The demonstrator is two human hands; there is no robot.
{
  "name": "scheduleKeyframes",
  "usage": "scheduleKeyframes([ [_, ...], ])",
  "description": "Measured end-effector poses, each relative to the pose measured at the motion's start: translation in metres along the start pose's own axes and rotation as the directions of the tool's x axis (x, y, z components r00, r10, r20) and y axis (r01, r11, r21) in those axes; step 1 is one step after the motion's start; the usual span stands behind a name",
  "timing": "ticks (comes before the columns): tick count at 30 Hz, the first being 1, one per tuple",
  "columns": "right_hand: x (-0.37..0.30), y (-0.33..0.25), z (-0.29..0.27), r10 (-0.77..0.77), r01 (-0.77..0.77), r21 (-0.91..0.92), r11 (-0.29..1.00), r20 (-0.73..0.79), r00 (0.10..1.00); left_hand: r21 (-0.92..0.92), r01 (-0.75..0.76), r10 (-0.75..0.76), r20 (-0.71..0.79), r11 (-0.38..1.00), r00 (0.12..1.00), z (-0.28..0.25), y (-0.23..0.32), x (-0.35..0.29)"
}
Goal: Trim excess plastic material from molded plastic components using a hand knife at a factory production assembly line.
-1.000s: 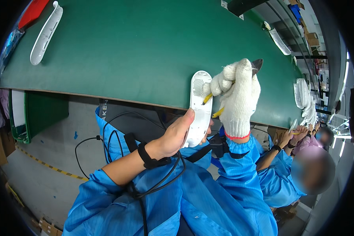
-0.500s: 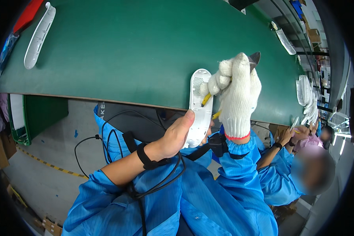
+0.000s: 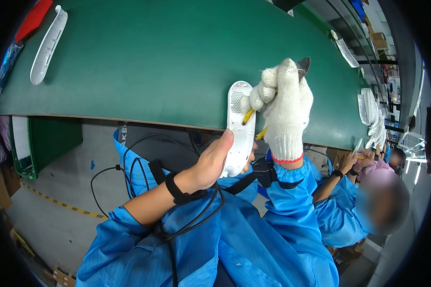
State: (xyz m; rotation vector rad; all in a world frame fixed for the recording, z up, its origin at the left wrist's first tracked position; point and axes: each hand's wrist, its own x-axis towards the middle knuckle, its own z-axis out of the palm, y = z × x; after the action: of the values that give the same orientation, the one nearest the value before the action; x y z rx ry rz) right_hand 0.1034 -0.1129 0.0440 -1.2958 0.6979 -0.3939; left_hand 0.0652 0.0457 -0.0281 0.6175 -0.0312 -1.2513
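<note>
My bare left hand (image 3: 214, 160) is closed round the lower part of a white, elongated plastic shell (image 3: 240, 141). Its thumb presses along the shell's left edge, and fingertips show at the right edge. Rounded at the top, the shell has a patch of small holes there. My right hand (image 3: 288, 110), in a white knitted glove with a red cuff, grips pliers (image 3: 304, 64) with yellow handles. Their dark metal jaws stick out above the fist, and the handle ends come out below. The gloved fingers lie against the upper right edge of the shell; the palm side is hidden.
A green-topped table (image 3: 143, 62) spans the front. Another white shell (image 3: 49, 45) lies at its far left, with a stack of white parts (image 3: 368, 110) at the right. A green bin (image 3: 52, 143) stands below left. Black cables (image 3: 196, 217) cross my lap. A co-worker (image 3: 342, 210) sits at right.
Both hands, the shell and the pliers have shifted slightly up and to the left. The grips look the same.
</note>
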Motion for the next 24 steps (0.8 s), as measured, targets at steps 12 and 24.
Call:
scheduleKeyframes([
  [12,0.001,-0.002,0.018,-0.061,0.059,-0.060,0.996,-0.031,0.998,-0.015,-0.002,0.002,0.027,1.000,1.000,-0.005,0.002,0.000],
  [24,0.009,0.003,0.002,-0.059,0.058,0.073,0.996,0.011,0.998,0.410,-0.027,0.030,0.001,0.912,1.000,0.002,0.007,-0.034],
])
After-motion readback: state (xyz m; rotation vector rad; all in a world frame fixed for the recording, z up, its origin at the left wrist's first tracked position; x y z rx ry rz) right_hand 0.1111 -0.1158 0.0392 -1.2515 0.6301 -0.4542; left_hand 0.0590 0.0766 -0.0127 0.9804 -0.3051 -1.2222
